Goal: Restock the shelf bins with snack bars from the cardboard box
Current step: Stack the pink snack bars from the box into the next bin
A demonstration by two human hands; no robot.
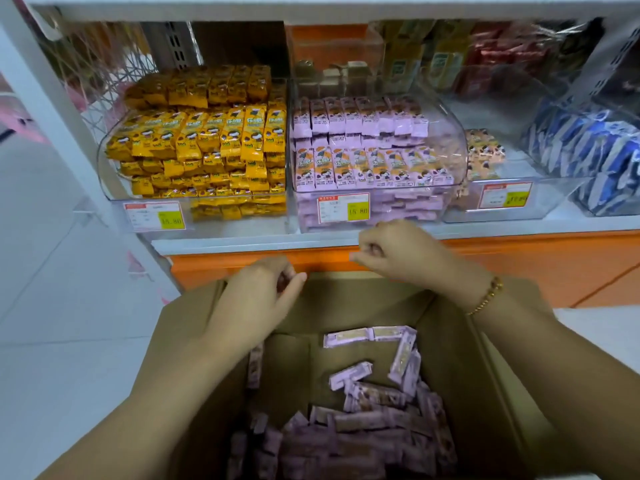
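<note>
Head view: my left grip (256, 299) hangs over the far left rim of the cardboard box (346, 299). Its fingers are curled tight, with a dull purple smear between them. That could be a bar, but the blur is too heavy for me to tell. My right grip (398, 251) is higher and further forward, just under the shelf edge (242, 242). It is curled the same way, with a pale sliver at the fingertips, and again I cannot tell whether it holds anything.

Below and behind both grips, the purple bars (346, 441) lie loose in the bottom of the box, heaped towards me, with a few strays nearer the far wall. Straight above my right grip sits the purple bin (381, 187), its rows stacked nearly to the front lip. The yellow bars (194, 143) are up and left of my left grip.

I judge this to be the carry between box and bin, with plenty of stock left in the box. The next move calls for lifting my right grip over the bin's front lip and setting bars flat on the top row, lined up with the others. The bin is close to full, so bars placed carelessly could slide off.
</note>
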